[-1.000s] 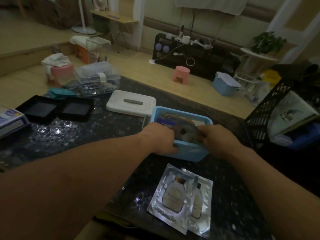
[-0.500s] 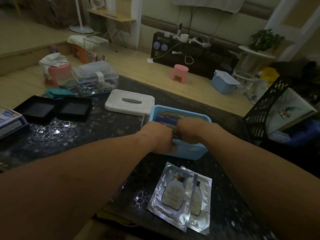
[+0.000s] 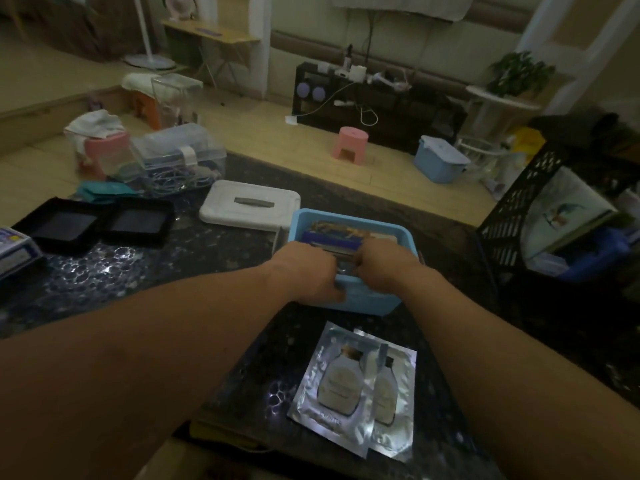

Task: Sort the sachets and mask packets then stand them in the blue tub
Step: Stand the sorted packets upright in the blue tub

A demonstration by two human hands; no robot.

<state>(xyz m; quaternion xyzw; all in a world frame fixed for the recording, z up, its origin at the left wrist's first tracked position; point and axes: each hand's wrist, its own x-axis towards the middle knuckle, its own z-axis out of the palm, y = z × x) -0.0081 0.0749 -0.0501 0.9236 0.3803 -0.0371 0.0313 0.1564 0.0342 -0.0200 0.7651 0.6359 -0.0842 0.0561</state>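
Logging progress, I saw the left hand (image 3: 304,277) and right hand (image 3: 381,268) close together, curled over the blue tub (image 3: 367,301) onto standing packets (image 3: 332,237), grip unclear; two silver mask packets (image 3: 343,386) lay on the table (image 3: 173,265), not yet stowed.

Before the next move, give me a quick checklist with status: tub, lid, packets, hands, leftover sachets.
1. The blue tub sits upright on the table: ok.
2. The white lid is off, lying beside the tub: ok.
3. The packets in the tub stand on edge: ok.
4. Grip of the left hand and right hand on a packet: cannot tell, fingers hidden inside the tub.
5. The silver sachets stowed: not ok, two lie flat, overlapping, in front of the tub.
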